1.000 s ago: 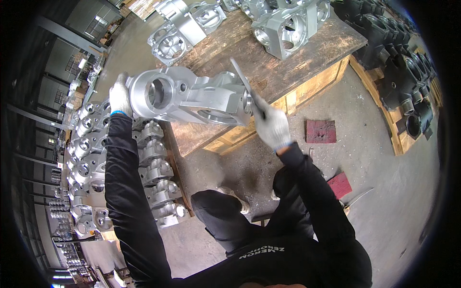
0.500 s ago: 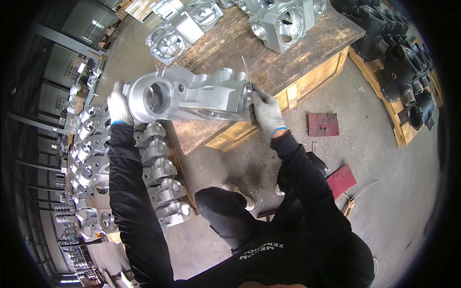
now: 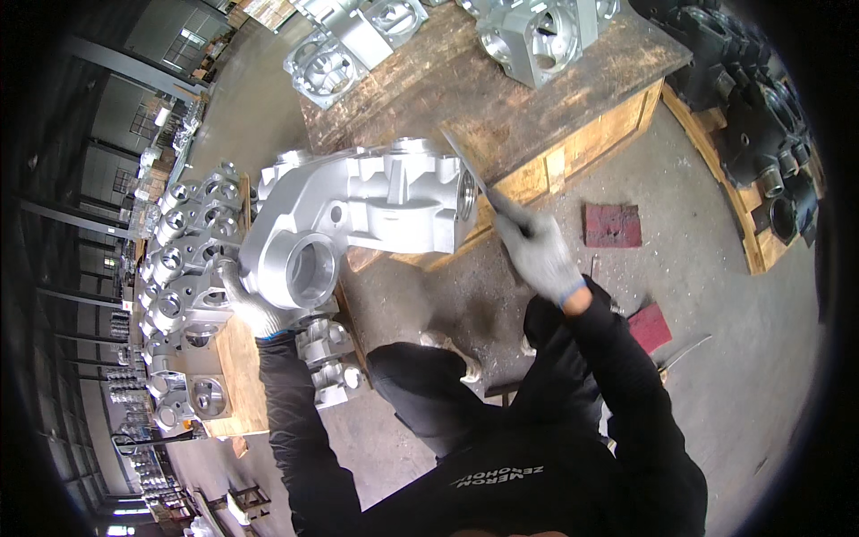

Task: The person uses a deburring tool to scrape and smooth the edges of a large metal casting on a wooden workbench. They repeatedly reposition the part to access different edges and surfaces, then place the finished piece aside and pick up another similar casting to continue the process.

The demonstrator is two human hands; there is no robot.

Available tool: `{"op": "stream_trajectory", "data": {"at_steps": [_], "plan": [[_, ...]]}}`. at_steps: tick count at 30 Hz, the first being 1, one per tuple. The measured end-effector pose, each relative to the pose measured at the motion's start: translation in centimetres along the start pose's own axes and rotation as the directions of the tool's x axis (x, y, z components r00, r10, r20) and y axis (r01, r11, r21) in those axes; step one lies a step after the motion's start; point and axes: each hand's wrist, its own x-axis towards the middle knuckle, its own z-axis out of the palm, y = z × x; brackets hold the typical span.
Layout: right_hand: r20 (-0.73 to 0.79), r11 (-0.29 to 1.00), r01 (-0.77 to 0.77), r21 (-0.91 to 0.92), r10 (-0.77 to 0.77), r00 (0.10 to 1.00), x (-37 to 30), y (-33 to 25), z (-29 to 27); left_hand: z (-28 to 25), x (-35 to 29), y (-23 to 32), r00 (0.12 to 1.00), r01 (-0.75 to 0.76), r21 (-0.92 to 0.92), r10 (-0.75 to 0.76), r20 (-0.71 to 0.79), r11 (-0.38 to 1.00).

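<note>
A large silver metal casting is tilted over the near left part of the wooden workbench, its big round bore turned towards me. My left hand, in a white knit glove, grips the casting beside that bore; some of its fingers are hidden. In my gloved right hand is a thin flat strip of metal that looks like a file. Its blade points up and left, close against the casting's right end, by a threaded round opening. Whether the blade touches the metal there I cannot tell.
More silver castings stand on the bench's far side. To my left, several others crowd together over wooden boards. Black castings sit on a pallet at right. Two red pads and a curved tool lie on the floor.
The casting has turned, its left end swinging down and towards me with my left hand. My right hand has moved slightly right and nearer me, and the file now slants more to the left.
</note>
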Motion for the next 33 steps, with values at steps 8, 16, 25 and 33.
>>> {"op": "stream_trajectory", "data": {"at_steps": [8,16,25,33], "plan": [[0.109,0.923,-0.327,0.203,0.311,0.944,-3.2,-0.8,0.3,-7.4,-3.4,-2.3,0.976,0.013,0.149,0.02,-0.218,0.989],[0.221,0.789,-0.527,0.316,0.479,0.85,-6.0,1.3,1.8,-13.1,-8.6,-7.6,0.951,0.076,0.094,-0.044,-0.305,0.993],[0.004,0.997,-0.03,-0.075,0.03,1.0,-7.7,7.1,3.8,-16.8,-10.0,-13.2,0.921,0.093,-0.099,-0.123,-0.37,0.991],[0.119,0.788,0.052,-0.613,0.027,0.993,-8.7,6.6,1.8,-18.8,-9.2,-14.0,0.912,0.06,-0.053,-0.077,-0.403,0.997]]}}
